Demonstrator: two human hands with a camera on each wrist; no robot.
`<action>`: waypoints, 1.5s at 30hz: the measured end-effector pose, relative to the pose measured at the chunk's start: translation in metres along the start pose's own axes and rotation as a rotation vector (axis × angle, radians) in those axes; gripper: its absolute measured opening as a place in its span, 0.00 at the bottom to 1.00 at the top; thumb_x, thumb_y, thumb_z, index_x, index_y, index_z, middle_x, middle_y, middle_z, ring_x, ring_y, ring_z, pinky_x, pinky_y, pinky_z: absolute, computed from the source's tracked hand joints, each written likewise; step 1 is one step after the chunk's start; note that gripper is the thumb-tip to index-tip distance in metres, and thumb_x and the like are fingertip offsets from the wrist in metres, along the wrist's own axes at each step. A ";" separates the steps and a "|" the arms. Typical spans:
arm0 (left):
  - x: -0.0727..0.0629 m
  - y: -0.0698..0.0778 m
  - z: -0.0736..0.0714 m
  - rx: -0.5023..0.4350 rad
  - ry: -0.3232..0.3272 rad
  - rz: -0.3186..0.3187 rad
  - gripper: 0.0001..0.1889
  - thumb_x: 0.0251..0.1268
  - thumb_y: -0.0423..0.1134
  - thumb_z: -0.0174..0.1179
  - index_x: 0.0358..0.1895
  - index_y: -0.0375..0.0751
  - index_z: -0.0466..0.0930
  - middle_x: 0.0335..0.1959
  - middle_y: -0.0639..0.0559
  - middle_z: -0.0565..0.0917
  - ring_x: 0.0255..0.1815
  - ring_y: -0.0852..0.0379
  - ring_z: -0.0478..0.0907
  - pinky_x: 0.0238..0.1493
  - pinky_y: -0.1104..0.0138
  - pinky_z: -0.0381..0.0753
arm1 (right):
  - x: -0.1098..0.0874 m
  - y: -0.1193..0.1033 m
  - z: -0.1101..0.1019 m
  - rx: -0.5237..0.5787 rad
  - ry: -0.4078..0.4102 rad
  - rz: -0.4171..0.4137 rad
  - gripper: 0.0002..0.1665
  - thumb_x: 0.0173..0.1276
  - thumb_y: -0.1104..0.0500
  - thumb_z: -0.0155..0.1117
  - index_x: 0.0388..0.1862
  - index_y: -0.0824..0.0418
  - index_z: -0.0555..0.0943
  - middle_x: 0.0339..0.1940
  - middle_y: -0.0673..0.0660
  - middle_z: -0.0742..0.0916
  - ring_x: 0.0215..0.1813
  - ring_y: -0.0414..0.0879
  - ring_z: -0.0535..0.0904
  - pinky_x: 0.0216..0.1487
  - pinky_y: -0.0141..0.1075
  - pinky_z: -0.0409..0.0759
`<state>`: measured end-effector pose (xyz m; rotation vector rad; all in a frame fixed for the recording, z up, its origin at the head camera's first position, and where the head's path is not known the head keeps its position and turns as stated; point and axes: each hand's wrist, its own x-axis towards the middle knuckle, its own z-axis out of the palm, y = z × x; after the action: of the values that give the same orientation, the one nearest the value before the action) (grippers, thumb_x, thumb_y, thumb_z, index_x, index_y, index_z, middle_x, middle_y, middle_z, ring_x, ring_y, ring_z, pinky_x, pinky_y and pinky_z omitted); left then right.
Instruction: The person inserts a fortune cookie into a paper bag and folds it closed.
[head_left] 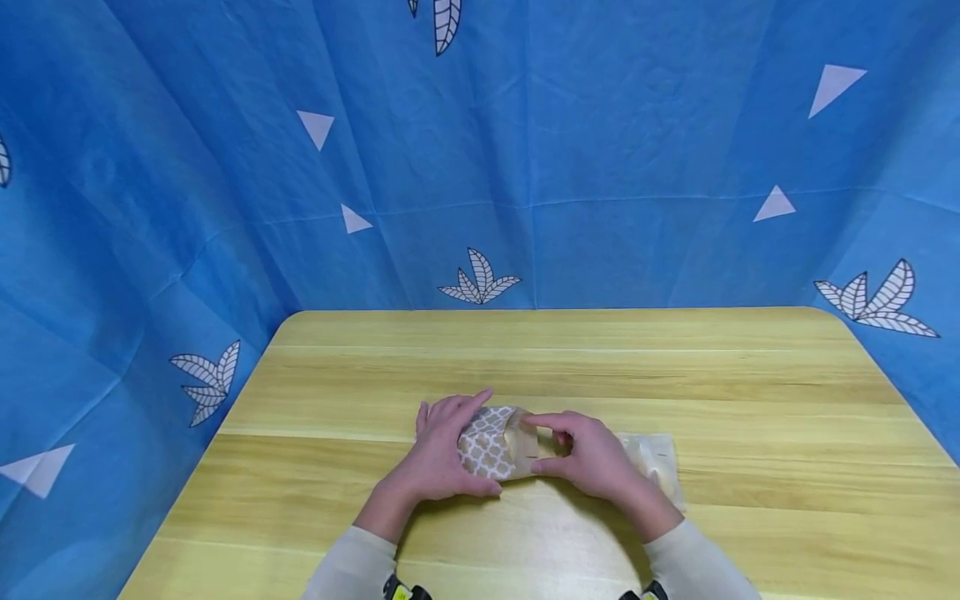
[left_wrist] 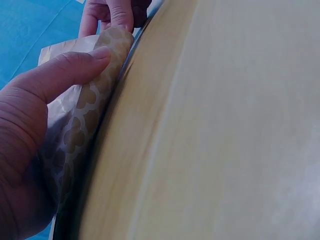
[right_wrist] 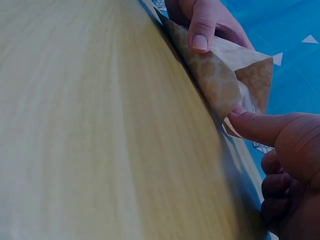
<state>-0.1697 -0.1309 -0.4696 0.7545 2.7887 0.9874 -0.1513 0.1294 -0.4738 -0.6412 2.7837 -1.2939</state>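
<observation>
A small paper bag (head_left: pixel 487 443) with a tan-and-white lattice pattern lies on the table, its open mouth toward the right. My left hand (head_left: pixel 442 450) holds the bag's left part, fingers along the far side and thumb along the near side. In the left wrist view the thumb (left_wrist: pixel 75 70) presses on the patterned paper. At the mouth, my right hand (head_left: pixel 588 454) holds the edges, index finger at the far corner and thumb at the near one. The right wrist view shows that thumb (right_wrist: pixel 260 124) at the mouth's edge, with other fingers curled. The bag's inside is mostly hidden.
A translucent packet (head_left: pixel 663 458) with pale contents lies just right of the right hand, partly covered by the wrist. Everything rests on a light wooden table (head_left: pixel 750 400). A blue curtain (head_left: pixel 600 150) with leaf and triangle prints hangs behind and at the sides.
</observation>
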 end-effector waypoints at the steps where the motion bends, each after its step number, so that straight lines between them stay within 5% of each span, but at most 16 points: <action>1: 0.000 0.000 0.000 0.003 -0.001 -0.001 0.67 0.26 0.61 0.83 0.80 0.59 0.55 0.69 0.54 0.66 0.73 0.51 0.53 0.71 0.40 0.28 | 0.001 0.000 0.001 -0.006 -0.004 0.003 0.37 0.50 0.53 0.83 0.62 0.52 0.83 0.23 0.46 0.74 0.29 0.39 0.68 0.31 0.35 0.72; 30: 0.001 0.001 0.000 0.011 0.011 0.005 0.67 0.27 0.62 0.82 0.80 0.60 0.55 0.68 0.54 0.67 0.73 0.51 0.55 0.71 0.39 0.30 | 0.013 -0.008 0.014 -0.110 0.007 -0.004 0.35 0.46 0.52 0.85 0.57 0.47 0.86 0.30 0.45 0.77 0.29 0.40 0.67 0.27 0.35 0.70; 45: 0.000 0.003 -0.001 0.003 0.013 0.012 0.66 0.28 0.61 0.82 0.80 0.58 0.55 0.68 0.53 0.67 0.72 0.51 0.56 0.71 0.39 0.30 | 0.001 -0.014 -0.012 0.038 0.040 0.018 0.35 0.48 0.54 0.84 0.59 0.52 0.85 0.33 0.50 0.82 0.34 0.48 0.73 0.34 0.37 0.73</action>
<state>-0.1688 -0.1294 -0.4665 0.7683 2.8006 0.9935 -0.1491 0.1299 -0.4561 -0.5936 2.7821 -1.3680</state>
